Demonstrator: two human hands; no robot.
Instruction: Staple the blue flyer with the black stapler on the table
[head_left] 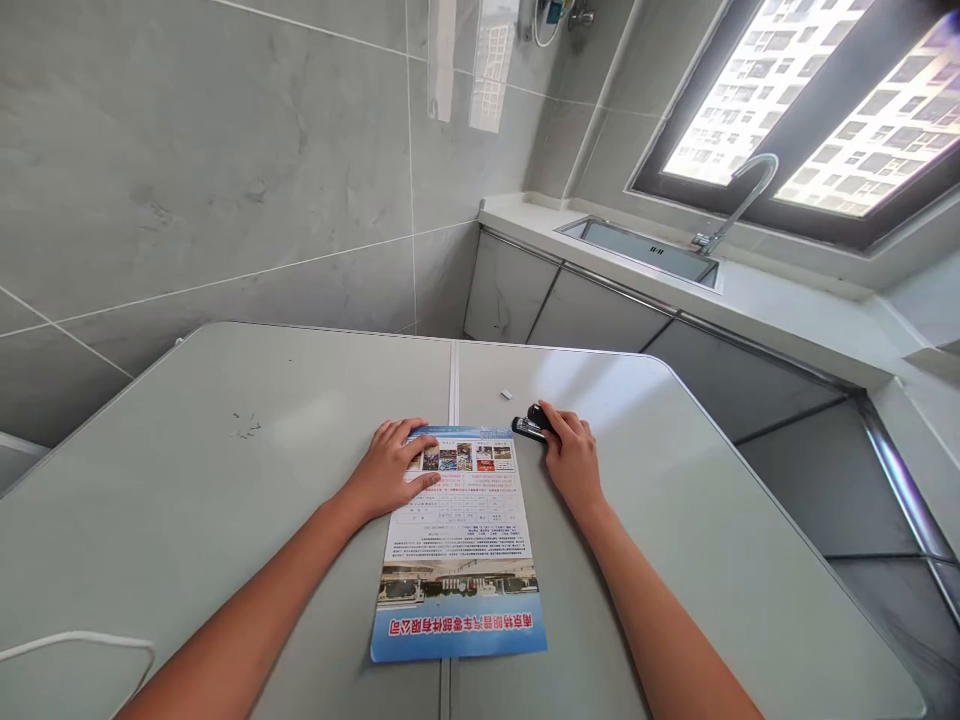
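Observation:
A printed flyer (459,540) with a blue band, red characters and small photos lies on the table, its print upside down from where I look. My left hand (394,468) rests on its far left corner, fingers spread over the sheet. At the far right corner, my right hand (571,450) grips a black stapler (529,430). The stapler's front end is at the flyer's edge; whether the paper sits between its jaws I cannot tell. Just beyond lies a small strip (506,394), possibly staples.
The pale folding table (315,400) has a seam down its middle. A white cable (75,637) lies at the near left. Past the table stand a grey tiled wall (225,150) and a counter (795,300) with a sink (637,250) and faucet (757,185).

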